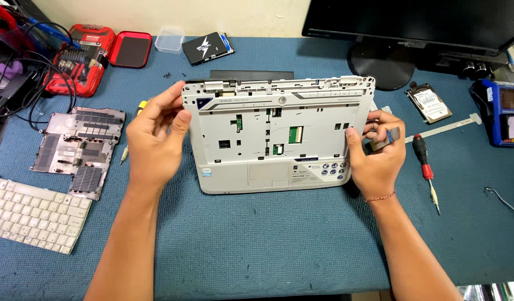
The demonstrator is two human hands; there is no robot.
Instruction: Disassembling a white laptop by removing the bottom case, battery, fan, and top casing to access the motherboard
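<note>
A pale grey laptop base (279, 134) with its keyboard removed lies in the middle of the blue mat, touchpad toward me. My left hand (154, 136) grips its left edge, thumb on top near the rear corner. My right hand (377, 153) holds the right edge, thumb on the palm rest; a small blue-and-grey flat piece (386, 139) sticks out between its fingers.
A detached white keyboard (34, 214) and grey bottom cover (79, 147) lie at left. A red screwdriver-bit case (81, 58) and tangled cables sit far left. A red-handled screwdriver (425, 167), bare hard drive (428, 103), monitor stand (379, 64) and blue device (505, 111) are at right.
</note>
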